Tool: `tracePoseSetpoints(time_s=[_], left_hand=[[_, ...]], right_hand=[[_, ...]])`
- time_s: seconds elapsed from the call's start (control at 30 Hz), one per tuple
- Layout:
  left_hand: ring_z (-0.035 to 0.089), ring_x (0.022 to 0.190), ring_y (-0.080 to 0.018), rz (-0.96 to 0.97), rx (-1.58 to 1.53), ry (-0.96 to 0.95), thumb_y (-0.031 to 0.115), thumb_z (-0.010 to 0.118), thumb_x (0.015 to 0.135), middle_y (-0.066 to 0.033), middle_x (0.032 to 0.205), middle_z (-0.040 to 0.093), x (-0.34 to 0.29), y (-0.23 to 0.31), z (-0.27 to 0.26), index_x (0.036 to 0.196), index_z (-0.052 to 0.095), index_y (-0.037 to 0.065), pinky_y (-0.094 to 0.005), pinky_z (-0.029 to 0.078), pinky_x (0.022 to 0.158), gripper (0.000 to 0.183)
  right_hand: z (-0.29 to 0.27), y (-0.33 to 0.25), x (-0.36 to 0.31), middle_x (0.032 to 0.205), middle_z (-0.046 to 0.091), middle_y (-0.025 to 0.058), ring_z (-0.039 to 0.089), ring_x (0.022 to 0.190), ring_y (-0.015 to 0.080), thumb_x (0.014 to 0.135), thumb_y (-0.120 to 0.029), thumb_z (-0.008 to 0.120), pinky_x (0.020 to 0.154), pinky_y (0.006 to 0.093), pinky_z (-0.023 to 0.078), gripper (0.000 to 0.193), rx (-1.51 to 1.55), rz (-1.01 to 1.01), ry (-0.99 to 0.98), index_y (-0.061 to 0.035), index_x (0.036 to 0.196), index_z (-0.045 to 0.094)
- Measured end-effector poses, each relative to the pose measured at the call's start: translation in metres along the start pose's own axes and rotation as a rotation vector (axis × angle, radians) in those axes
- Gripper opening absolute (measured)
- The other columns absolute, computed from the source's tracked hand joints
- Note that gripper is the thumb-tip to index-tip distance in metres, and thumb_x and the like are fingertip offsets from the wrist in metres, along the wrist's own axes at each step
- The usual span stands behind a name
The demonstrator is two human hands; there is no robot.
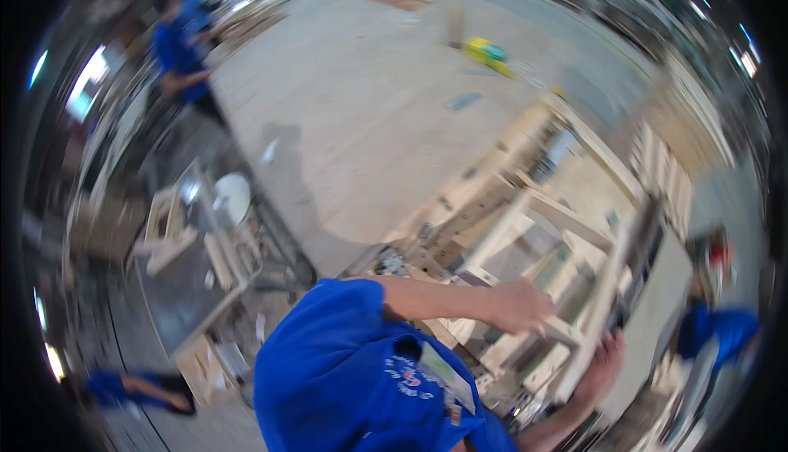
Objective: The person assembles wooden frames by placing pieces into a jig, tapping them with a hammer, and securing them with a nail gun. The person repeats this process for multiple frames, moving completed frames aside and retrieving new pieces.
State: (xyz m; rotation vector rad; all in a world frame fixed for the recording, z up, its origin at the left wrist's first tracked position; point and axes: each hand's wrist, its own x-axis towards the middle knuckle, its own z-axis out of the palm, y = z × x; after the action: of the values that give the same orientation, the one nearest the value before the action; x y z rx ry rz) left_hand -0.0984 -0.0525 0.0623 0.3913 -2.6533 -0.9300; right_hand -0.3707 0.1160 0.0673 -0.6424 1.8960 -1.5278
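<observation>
A pale wooden frame [603, 288] with several rails and crosspieces lies tilted in front of me, toward the right. My left hand [519, 306] reaches across from the left; its fingers are curled closed over a crosspiece [562, 331] of this frame. Lower and to the right, my right hand [603, 367] wraps its fingers round the frame's outer long rail, close to the near corner. Motion blur softens the picture, and the undersides of both grips are hidden.
Beneath the frame is a wooden workbench [509, 144] with metal fittings. At left stands a dark-topped table [176, 304] with wood pieces and a white disc [233, 196]. People in blue [176, 50] are at left and right. A yellow-green item [488, 56] lies farther off.
</observation>
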Motion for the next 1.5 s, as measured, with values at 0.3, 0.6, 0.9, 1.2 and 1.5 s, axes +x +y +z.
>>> tracePoseSetpoints(time_s=[0.3, 0.6, 0.9, 1.2, 1.5], left_hand=[[0.068, 0.069, -0.0284, -0.079, -0.08, 0.8, 0.046, 0.073, 0.101, -0.0123, 0.084, 0.069, -0.068, 0.017, -0.17, 0.097, 0.069, 0.008, -0.0433, 0.055, 0.068, 0.038], [0.045, 0.047, -0.0154, -0.614, -1.036, 1.743, 0.076, 0.038, 0.107, 0.0015, 0.063, 0.045, -0.279, -0.148, -0.286, 0.106, 0.065, 0.01, -0.0323, 0.041, 0.043, 0.071], [0.045, 0.049, -0.0157, -0.668, -1.168, 1.887, 0.072, 0.037, 0.108, 0.0008, 0.064, 0.047, -0.374, -0.27, -0.312, 0.112, 0.064, 0.009, -0.0331, 0.04, 0.043, 0.069], [0.072, 0.111, -0.0449, -1.51, 0.18, 1.485, 0.047, 0.063, 0.1, -0.0309, 0.115, 0.074, -0.393, -0.301, -0.36, 0.122, 0.071, -0.011, -0.0529, 0.056, 0.096, 0.063], [0.067, 0.123, -0.0459, -0.911, 0.693, 1.105, 0.042, 0.062, 0.104, -0.028, 0.122, 0.073, -0.24, -0.265, -0.335, 0.124, 0.073, -0.002, -0.0534, 0.05, 0.108, 0.05]], right_hand=[[0.035, -0.041, 0.027, 0.106, 0.069, 0.0031, 0.065, 0.086, 0.008, 0.113, -0.026, 0.061, 0.069, 0.0227, 0.052, 0.035, 0.116, -0.098, -0.244, -0.003, 0.139, 0.064], [0.082, -0.008, 0.0, 0.104, 0.069, 0.0049, 0.065, 0.083, 0.0094, 0.109, -0.028, 0.067, 0.066, 0.0219, 0.051, 0.04, -0.241, -0.115, -0.48, 0.0005, 0.137, 0.063], [0.109, -0.019, -0.021, 0.097, 0.068, 0.0028, 0.064, 0.082, 0.0092, 0.108, -0.025, 0.066, 0.066, 0.0241, 0.05, 0.04, -0.453, -0.087, -0.459, 0.0029, 0.136, 0.062], [0.078, 0.002, -0.075, 0.096, 0.067, 0.0044, 0.063, 0.083, 0.012, 0.104, -0.014, 0.065, 0.075, 0.0283, 0.054, 0.036, -0.482, 0.054, -0.275, 0.0063, 0.134, 0.063], [0.01, 0.083, -0.169, 0.092, 0.069, 0.0052, 0.064, 0.081, 0.0119, 0.104, -0.018, 0.064, 0.072, 0.0284, 0.052, 0.036, -0.326, 0.017, 0.033, 0.0051, 0.132, 0.065]])
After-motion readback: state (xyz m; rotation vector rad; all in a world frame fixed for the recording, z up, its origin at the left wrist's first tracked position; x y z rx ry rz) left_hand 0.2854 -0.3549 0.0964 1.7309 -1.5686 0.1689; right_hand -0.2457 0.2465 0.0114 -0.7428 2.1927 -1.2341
